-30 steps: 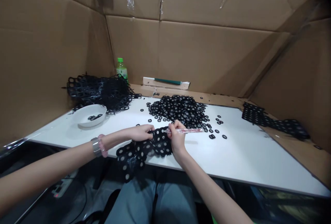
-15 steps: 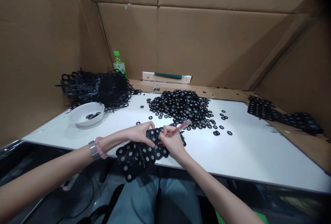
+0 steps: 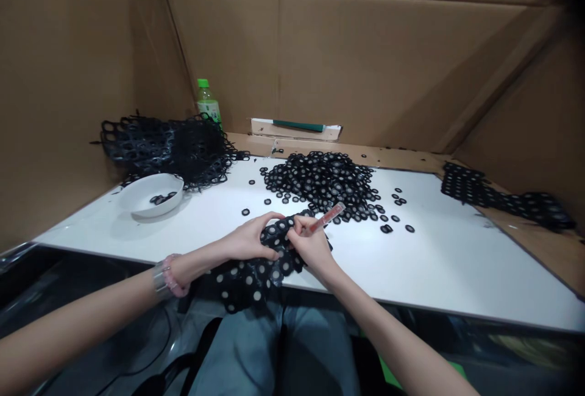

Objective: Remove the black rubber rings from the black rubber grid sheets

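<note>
A black rubbery sheet dotted with pale discs [image 3: 249,280] lies over the table's front edge and hangs down towards the lap. My left hand [image 3: 251,239] grips its upper part, thumb on top and fingers curled round the far side. Between the fingers of my right hand [image 3: 313,247] is a pen-like tool with a clear, reddish handle [image 3: 329,215], tilted up to the right. Its tip is hidden by the hand, close against the sheet. Just behind the hands spreads a heap of small black rings with pale centres [image 3: 320,180].
A white bowl [image 3: 132,196] with a few black rings stands at left. Behind it are tangled black web scraps [image 3: 169,146] and a green-capped bottle [image 3: 208,103]. More dotted sheet [image 3: 503,201] lies at right. Cardboard walls [image 3: 356,55] enclose the white table [image 3: 448,268].
The view has tipped slightly downward. My left hand's grip on the sheet has shifted a little, and the sheet's upper edge is bent up more. The right hand still holds the tool against it.
</note>
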A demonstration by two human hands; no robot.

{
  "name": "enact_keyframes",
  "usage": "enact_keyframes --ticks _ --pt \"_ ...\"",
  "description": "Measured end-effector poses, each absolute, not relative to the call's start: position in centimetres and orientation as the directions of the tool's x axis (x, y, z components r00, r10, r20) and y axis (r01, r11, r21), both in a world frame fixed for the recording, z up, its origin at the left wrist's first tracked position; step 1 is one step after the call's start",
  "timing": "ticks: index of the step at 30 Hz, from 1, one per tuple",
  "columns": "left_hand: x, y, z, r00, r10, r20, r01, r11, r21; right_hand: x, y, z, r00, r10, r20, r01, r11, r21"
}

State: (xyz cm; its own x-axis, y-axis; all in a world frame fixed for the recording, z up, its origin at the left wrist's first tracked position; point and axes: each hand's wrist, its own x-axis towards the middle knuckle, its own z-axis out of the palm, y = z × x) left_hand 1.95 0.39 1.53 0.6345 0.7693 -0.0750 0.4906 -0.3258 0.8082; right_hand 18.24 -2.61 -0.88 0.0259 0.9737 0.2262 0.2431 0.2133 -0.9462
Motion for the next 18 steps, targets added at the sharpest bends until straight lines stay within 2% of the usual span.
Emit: enact_keyframes --ticks 5,8,14,18 --pt "2.0 0.3 1.5 0.640 0.766 -0.064 0.449 -0.304 0.840 18.2 -2.7 -0.7 0.016 0.968 0.250 0.236 0.240 -0.942" --pt "2.0 0.2 1.2 0.632 0.772 -0.069 0.429 -0.275 0.860 18.2 -2.8 -0.4 0.007 0.961 0.275 0.293 0.261 -0.920" --pt "1.8 -0.1 0.4 0.618 0.782 -0.075 0.332 -0.173 0.927 18.1 -2.9 -0.5 -0.065 0.938 0.341 0.397 0.338 -0.853" --pt "2.0 -0.6 1.0 0.572 0.810 -0.132 0.307 -0.062 0.950 17.9 -3.3 -0.3 -0.144 0.917 0.372 0.446 0.396 -0.803"
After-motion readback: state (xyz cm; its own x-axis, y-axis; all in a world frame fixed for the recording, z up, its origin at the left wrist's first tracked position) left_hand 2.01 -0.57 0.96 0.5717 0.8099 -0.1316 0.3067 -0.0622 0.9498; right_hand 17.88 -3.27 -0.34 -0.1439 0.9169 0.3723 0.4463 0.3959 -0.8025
